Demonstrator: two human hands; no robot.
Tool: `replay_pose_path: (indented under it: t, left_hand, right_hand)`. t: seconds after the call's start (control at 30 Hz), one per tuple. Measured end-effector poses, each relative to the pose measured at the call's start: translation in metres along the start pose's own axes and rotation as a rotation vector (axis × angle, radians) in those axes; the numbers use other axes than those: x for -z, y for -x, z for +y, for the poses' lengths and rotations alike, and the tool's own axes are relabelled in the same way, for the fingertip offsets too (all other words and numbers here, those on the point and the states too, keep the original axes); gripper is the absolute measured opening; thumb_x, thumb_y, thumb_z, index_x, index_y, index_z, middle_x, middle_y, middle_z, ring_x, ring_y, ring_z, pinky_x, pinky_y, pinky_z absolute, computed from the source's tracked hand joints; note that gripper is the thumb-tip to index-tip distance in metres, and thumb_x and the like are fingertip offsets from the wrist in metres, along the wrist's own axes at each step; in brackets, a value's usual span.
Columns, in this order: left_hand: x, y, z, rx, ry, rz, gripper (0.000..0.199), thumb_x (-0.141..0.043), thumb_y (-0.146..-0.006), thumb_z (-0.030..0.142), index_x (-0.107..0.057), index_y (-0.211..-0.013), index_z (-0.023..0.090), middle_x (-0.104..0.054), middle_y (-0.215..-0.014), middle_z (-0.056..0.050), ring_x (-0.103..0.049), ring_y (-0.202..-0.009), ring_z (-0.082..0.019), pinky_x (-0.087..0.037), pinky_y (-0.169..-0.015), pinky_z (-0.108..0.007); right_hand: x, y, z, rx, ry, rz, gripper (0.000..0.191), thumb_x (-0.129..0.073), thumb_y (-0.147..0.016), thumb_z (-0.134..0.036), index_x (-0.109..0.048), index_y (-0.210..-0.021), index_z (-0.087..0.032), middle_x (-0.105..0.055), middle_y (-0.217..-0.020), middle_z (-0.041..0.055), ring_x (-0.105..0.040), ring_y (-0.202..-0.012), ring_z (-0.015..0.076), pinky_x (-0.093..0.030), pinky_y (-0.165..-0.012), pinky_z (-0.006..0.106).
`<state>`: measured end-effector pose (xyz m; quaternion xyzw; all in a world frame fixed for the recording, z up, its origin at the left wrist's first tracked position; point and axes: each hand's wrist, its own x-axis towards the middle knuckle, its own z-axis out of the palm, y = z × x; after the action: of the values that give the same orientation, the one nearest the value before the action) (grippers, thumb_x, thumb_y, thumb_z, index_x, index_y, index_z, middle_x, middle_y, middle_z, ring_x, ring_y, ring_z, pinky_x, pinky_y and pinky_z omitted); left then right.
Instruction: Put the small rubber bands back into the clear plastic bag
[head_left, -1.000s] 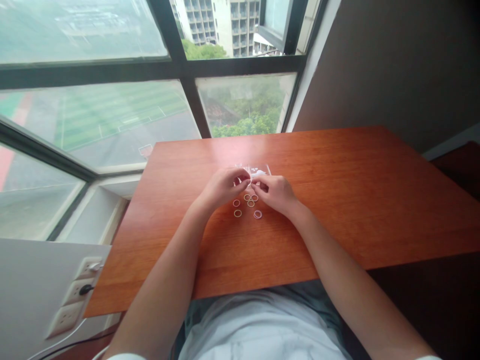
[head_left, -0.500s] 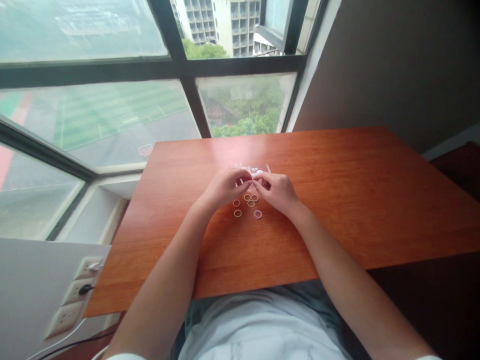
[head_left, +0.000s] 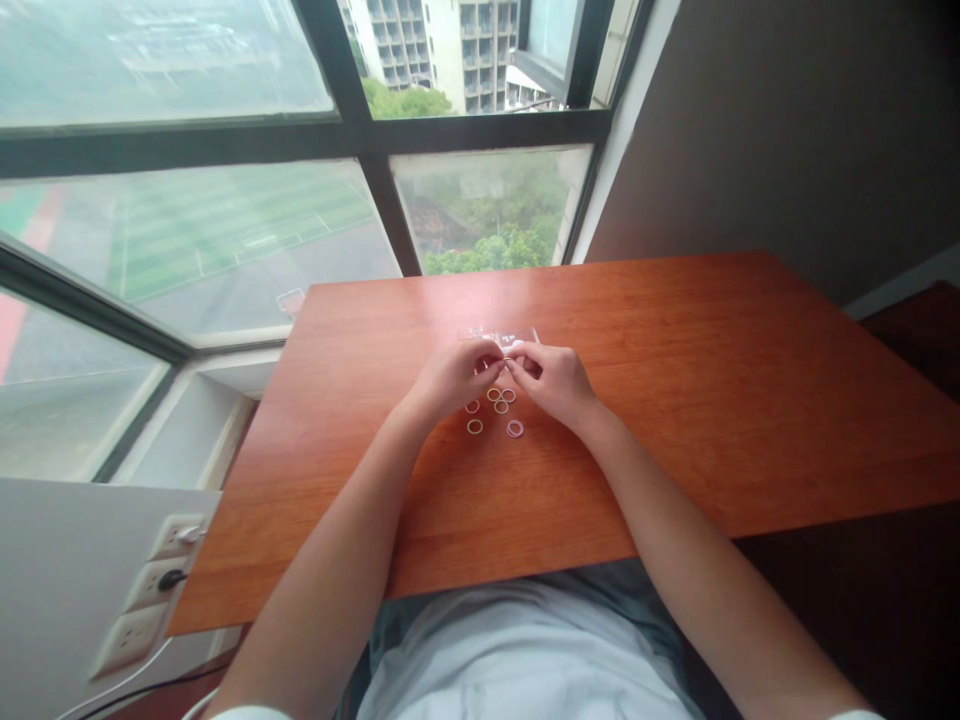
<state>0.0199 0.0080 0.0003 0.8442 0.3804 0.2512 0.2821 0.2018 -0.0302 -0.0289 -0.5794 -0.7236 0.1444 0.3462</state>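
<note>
Landmark for all positions: the clear container (head_left: 526, 336), lying on the brown table (head_left: 675, 400). It is transparent, and its near part is covered by the hands. White matter (head_left: 517, 345) shows at the container, just beyond the right fingertips; whether it lies inside or is a marking cannot be determined. The remaining contents cannot be read, owing to glare and blur.

Both hands are at the near side of the container. The left hand (head_left: 459, 378) has its thumb and fingertips closed on a small band (head_left: 507, 359), thin and partly hidden. The right hand (head_left: 555, 380) pinches the same band from the other side, its thumb and forefinger together. The band is just on the near side of the container, between the 2 sets of fingertips.

Loose rings are on the near side of the container, outside it: a cluster of 3 rings (head_left: 501, 407), set close together; 1 pinkish ring (head_left: 472, 407) to the left of the cluster, beside the left hand; 1 yellowish ring (head_left: 475, 427) farther toward the person; and an overlapping pair of lilac rings (head_left: 514, 429), counted as 2, nearest the person.
</note>
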Motion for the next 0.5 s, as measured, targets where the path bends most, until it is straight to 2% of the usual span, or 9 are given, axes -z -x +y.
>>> replay_pose_path:
  t: [0.4, 0.5]
  left_hand:
    - [0.0036, -0.0007, -0.0061, 0.025, -0.066, 0.053, 0.013, -0.058, -0.082, 0.020, -0.068, -0.078, 0.015, -0.068, -0.073, -0.004, -0.059, -0.065, -0.013, -0.043, -0.059, -0.022]
    - [0.0024, -0.0001, -0.0039, 0.009, -0.024, 0.021, 0.013, -0.057, -0.083, 0.019, -0.069, -0.081, 0.015, -0.067, -0.073, -0.004, -0.059, -0.065, -0.013, -0.043, -0.058, -0.022]
  right_hand:
    - [0.0006, 0.0000, -0.0014, -0.015, 0.037, 0.004, 0.018, -0.059, -0.088, -0.031, -0.073, -0.095, -0.022, -0.068, -0.069, -0.0002, -0.057, -0.061, 0.0134, -0.037, -0.062, 0.024]
    - [0.0000, 0.0004, -0.0009, -0.013, 0.037, -0.010, 0.018, -0.060, -0.088, -0.031, -0.073, -0.096, -0.023, -0.068, -0.070, -0.0003, -0.058, -0.062, 0.0137, -0.038, -0.063, 0.024]
